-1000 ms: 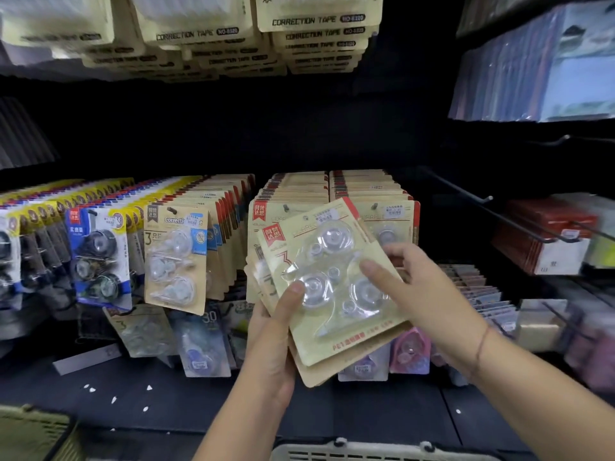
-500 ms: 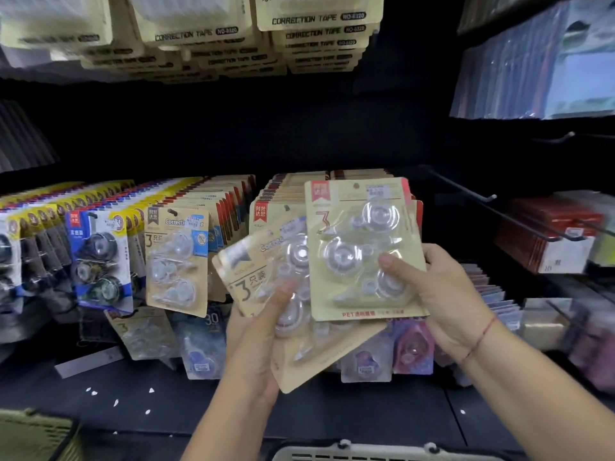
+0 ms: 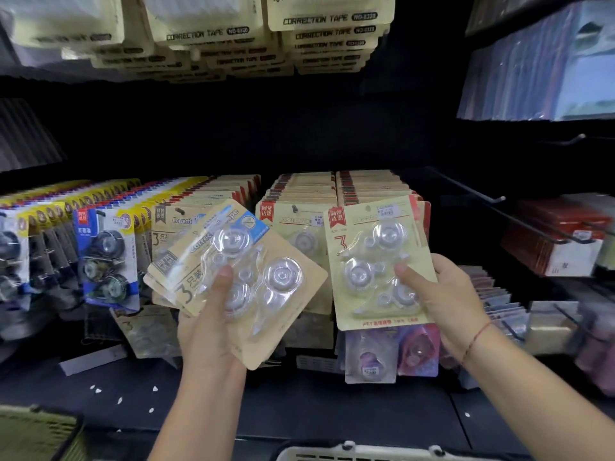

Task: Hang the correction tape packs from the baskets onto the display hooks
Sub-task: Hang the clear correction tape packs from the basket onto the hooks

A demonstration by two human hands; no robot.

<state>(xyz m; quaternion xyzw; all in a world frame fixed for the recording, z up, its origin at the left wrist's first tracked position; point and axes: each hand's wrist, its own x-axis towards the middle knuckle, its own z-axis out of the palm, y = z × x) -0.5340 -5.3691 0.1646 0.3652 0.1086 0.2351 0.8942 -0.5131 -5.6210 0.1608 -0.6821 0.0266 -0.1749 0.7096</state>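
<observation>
Head: dark shelf (image 3: 299,404) beneath hanging packs (image 3: 301,197).

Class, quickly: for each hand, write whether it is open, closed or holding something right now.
Left hand: grips a tilted stack of correction tape packs.
Right hand: pinches one upright correction tape pack.

The correction tape packs (image 3: 379,261) are matt beige cardboard under clear, glossy plastic blisters. Thin dark metal display hooks (image 3: 466,186) at right. Matt black shelf (image 3: 299,404); pale plastic basket (image 3: 366,454) at bottom.
</observation>
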